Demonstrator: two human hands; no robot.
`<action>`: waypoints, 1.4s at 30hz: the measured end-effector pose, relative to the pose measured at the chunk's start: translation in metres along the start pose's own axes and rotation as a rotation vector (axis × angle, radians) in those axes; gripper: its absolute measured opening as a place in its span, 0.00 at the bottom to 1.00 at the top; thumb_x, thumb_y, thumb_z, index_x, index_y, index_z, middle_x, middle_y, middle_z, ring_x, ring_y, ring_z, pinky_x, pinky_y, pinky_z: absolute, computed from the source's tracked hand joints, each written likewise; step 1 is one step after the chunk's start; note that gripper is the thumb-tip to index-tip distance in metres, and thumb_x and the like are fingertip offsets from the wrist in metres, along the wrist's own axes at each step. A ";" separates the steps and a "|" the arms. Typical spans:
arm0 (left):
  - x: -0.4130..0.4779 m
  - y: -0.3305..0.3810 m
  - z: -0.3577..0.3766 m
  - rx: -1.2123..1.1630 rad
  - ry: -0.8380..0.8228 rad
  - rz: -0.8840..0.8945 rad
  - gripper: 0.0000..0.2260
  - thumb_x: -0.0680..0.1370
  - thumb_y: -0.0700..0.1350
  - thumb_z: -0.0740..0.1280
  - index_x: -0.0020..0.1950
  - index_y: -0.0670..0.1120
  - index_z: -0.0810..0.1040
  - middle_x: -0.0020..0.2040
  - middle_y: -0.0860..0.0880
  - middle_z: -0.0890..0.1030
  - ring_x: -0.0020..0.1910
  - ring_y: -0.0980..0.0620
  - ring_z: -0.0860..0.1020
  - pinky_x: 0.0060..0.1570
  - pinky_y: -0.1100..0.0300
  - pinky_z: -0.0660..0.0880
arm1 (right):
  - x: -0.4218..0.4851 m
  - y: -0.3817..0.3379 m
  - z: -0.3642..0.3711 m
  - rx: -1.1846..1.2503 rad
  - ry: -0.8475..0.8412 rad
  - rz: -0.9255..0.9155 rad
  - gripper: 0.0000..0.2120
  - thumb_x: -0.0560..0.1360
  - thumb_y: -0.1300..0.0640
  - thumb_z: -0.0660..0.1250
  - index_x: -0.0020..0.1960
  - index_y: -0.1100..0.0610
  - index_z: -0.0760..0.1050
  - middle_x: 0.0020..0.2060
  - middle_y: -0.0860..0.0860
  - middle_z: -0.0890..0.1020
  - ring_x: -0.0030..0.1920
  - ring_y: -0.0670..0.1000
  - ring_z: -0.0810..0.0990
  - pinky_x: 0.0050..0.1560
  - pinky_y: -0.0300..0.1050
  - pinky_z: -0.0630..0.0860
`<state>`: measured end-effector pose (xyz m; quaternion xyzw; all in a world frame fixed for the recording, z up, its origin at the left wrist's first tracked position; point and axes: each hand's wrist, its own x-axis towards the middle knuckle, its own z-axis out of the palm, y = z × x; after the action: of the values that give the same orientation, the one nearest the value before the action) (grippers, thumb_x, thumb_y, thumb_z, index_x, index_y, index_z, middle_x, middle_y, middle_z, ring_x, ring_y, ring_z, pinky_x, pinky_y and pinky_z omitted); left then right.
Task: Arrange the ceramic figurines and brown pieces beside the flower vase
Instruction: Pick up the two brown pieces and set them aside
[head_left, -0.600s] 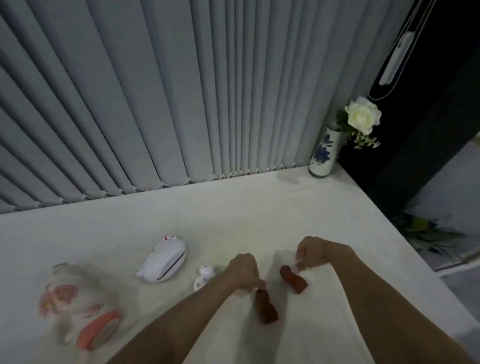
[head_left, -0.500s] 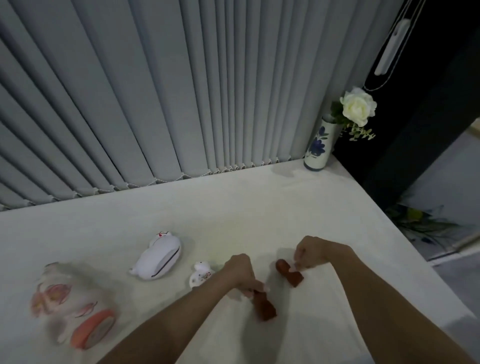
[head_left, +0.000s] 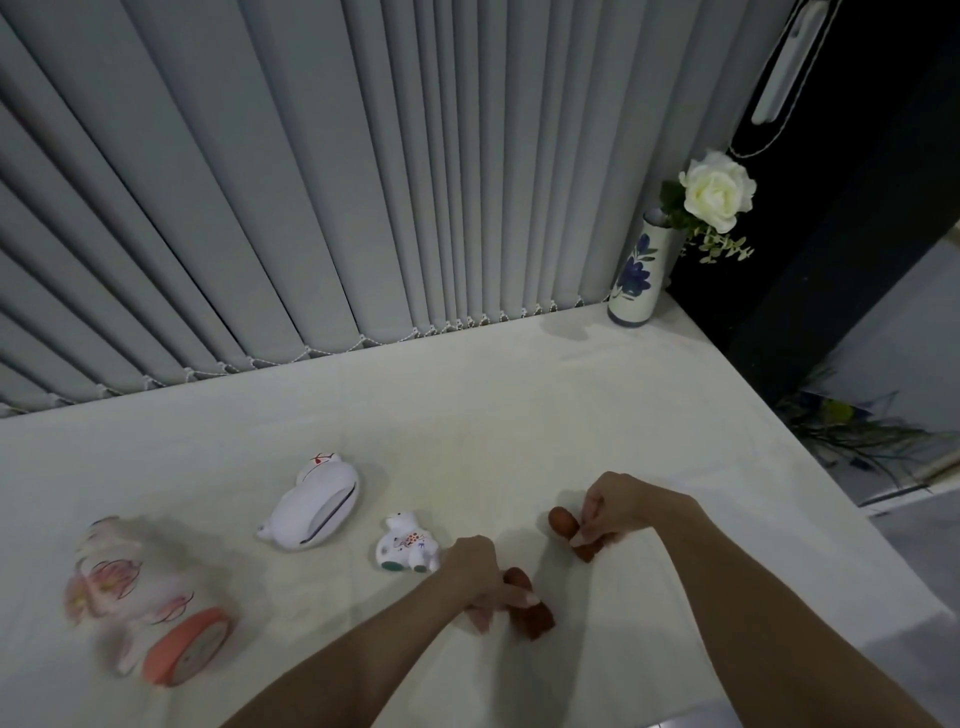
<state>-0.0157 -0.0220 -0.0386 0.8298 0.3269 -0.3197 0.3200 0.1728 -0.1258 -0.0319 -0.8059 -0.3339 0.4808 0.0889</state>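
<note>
Two brown pieces lie on the white tabletop (head_left: 519, 395). My left hand (head_left: 475, 577) grips the nearer brown piece (head_left: 530, 616) with fingers wrapped over its middle. My right hand (head_left: 618, 506) pinches the farther brown piece (head_left: 562, 521), whose rounded end pokes out to the left. A small white painted figurine (head_left: 408, 543) lies on its side just left of my left hand. A larger white cat-like figurine (head_left: 314, 501) lies farther left. The blue-flowered vase (head_left: 636, 280) with a white rose (head_left: 719, 189) stands at the far right corner.
A big floral ceramic figure with an orange base (head_left: 140, 597) lies tipped over at the left, blurred. Grey vertical blinds (head_left: 311, 182) hang along the table's far edge. The table's right edge drops off to a dark gap and the floor.
The view has shifted slightly. Both hands have stayed on their brown pieces, the left one closing more firmly over the nearer piece. The figurines have not moved.
</note>
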 end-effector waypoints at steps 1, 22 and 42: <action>0.000 0.000 0.004 -0.044 0.003 -0.014 0.23 0.70 0.60 0.70 0.25 0.47 0.68 0.13 0.57 0.74 0.12 0.63 0.69 0.15 0.76 0.64 | 0.000 -0.001 0.001 0.007 0.001 0.003 0.10 0.63 0.53 0.78 0.33 0.54 0.78 0.41 0.58 0.83 0.40 0.52 0.82 0.51 0.46 0.81; -0.004 0.022 0.047 -0.445 0.294 -0.153 0.15 0.70 0.51 0.68 0.31 0.47 0.66 0.27 0.51 0.71 0.21 0.55 0.71 0.30 0.63 0.74 | 0.003 -0.008 0.018 -0.071 0.033 0.008 0.11 0.66 0.58 0.74 0.29 0.54 0.73 0.33 0.53 0.80 0.38 0.53 0.81 0.48 0.46 0.80; 0.013 0.028 -0.001 -1.301 -0.036 0.037 0.04 0.76 0.36 0.67 0.45 0.34 0.78 0.42 0.42 0.79 0.38 0.51 0.79 0.36 0.62 0.83 | 0.012 -0.001 -0.003 0.297 0.255 -0.233 0.10 0.67 0.62 0.72 0.34 0.49 0.76 0.32 0.48 0.79 0.32 0.43 0.78 0.32 0.30 0.75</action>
<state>0.0134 -0.0329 -0.0385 0.4668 0.4340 -0.0647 0.7678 0.1789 -0.1171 -0.0381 -0.7941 -0.3362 0.4054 0.3032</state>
